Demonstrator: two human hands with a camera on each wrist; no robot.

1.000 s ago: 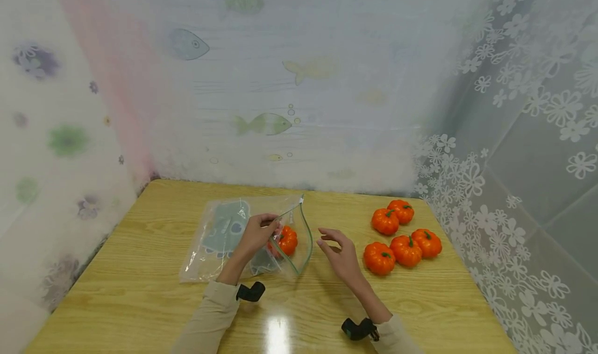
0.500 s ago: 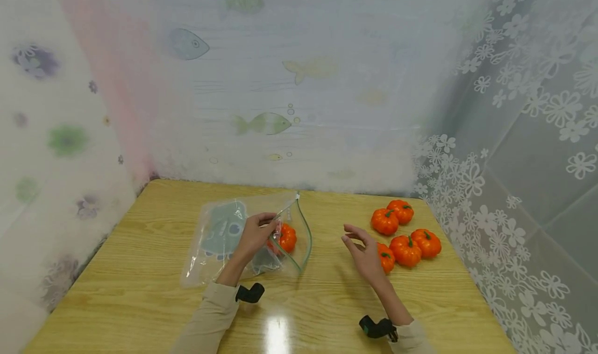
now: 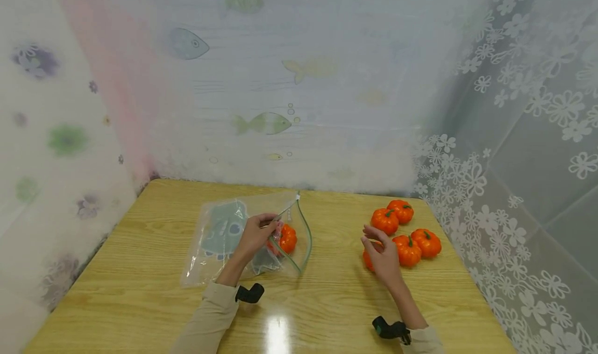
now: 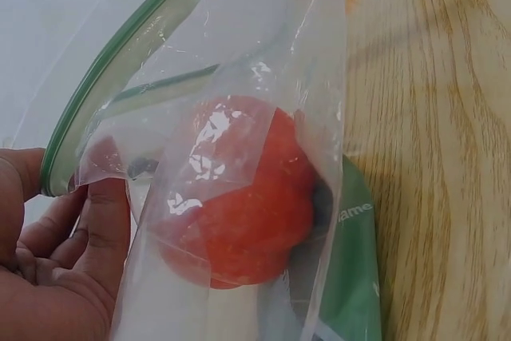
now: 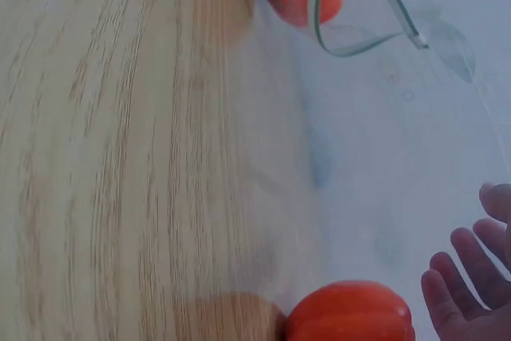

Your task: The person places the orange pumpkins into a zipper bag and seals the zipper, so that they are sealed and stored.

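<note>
My left hand [image 3: 256, 235] pinches the green-edged rim of a clear zip bag [image 3: 193, 263] between thumb and fingers. The bag lies on the table with its mouth gaping to the right. Inside it, near the mouth, sits an orange toy pumpkin [image 4: 247, 197], seen through the plastic in the left wrist view. Over the nearest loose pumpkin [image 3: 368, 258] hovers my right hand [image 3: 385, 258], fingers loosely bent, holding nothing. That pumpkin is partly hidden by the hand. In the right wrist view the fingers stand apart from a pumpkin [image 5: 351, 313] at the bottom edge.
Right of the right hand stand two more pumpkins, one beside the hand [image 3: 407, 251] and one farther right [image 3: 426, 243]. Behind them are another two, a front one [image 3: 384, 221] and a rear one [image 3: 401, 212]. A patterned curtain [image 3: 299, 151] hangs along the wooden table's [image 3: 327, 307] back edge.
My right hand has moved right, away from the bag's mouth, to above the nearest loose pumpkin. The left hand keeps its grip while the bag has shifted slightly.
</note>
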